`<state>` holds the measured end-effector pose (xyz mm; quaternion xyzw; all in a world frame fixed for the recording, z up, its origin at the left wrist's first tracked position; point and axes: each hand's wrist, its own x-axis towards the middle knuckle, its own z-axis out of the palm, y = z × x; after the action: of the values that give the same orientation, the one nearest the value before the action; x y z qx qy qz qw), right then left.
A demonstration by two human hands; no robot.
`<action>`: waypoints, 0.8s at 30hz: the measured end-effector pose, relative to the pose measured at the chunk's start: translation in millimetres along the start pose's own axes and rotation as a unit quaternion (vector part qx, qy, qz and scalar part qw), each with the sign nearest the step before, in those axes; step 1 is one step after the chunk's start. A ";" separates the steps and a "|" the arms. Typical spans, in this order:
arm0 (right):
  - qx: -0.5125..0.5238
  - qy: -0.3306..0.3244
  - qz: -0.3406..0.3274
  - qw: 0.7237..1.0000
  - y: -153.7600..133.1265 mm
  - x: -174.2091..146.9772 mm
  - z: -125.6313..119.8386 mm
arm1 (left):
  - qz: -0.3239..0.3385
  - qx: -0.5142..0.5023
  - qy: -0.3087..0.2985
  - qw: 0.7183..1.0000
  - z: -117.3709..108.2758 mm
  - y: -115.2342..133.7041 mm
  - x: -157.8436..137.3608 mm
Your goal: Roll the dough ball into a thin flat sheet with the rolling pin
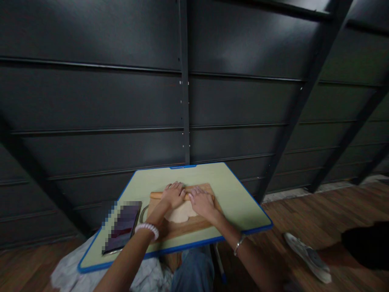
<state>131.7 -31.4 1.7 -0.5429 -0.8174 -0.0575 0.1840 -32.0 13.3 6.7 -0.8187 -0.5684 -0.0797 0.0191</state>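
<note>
Both hands lie flat and side by side on a wooden rolling pin [156,195], palms down, so the weight can press evenly on both halves of it. The left hand [174,194] and the right hand [202,201] have the fingers stretched out; neither grip is closed around the pin, they only rest on top. The pin lies across the far part of a wooden board [194,227], on a pale sheet of dough [179,215] that spreads toward the person. The board sits in the middle of a small green tabletop [237,194] with a blue edge.

Left of the board lies 1 dark phone [123,227], well clear of the pin. A white shoe [306,251] is on the wooden floor [334,211] at the right. Nothing blocks the pin.
</note>
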 end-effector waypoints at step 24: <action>-0.011 0.084 -0.019 0.996 -32.5 -104.5 5.0 | 0.032 -0.095 -0.015 0.995 6.0 12.0 -30.6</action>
<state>136.8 -133.6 -37.4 -0.5222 -0.8086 -0.1160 0.2450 -30.6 -18.7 -3.1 -0.8357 -0.5320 -0.1200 -0.0645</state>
